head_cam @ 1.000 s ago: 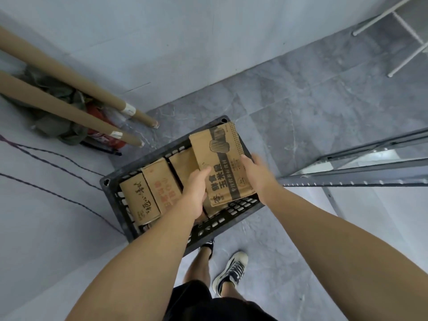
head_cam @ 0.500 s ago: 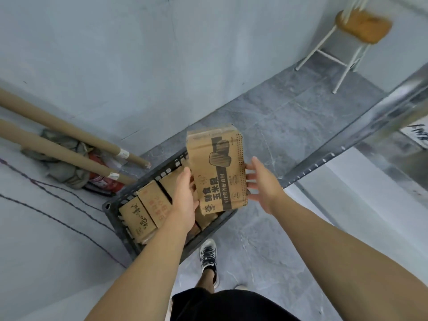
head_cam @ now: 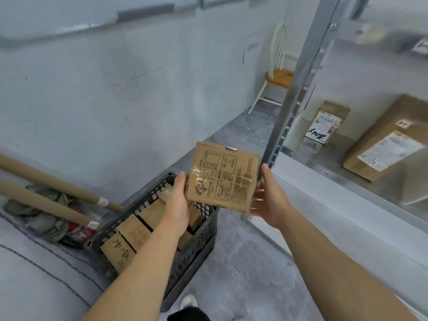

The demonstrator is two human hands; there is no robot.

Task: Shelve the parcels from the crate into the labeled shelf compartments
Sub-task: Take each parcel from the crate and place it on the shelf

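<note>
One box (head_cam: 223, 179) now flipped, clear of the crate (head_cam: 196, 251); my left hand (head_cam: 178, 202) and right hand (head_cam: 269, 200) clasp it, shelf (head_cam: 308, 163) next.

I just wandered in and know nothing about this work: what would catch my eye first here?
A cardboard parcel, held up at centre between the left hand and right hand. Lower left stands a dark crate with more parcels inside. At right, a metal shelf carries a small box and a big box.

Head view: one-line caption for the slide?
Left hand and right hand hold a brown parcel by the black crate, beside a metal shelf carrying two boxes.
</note>
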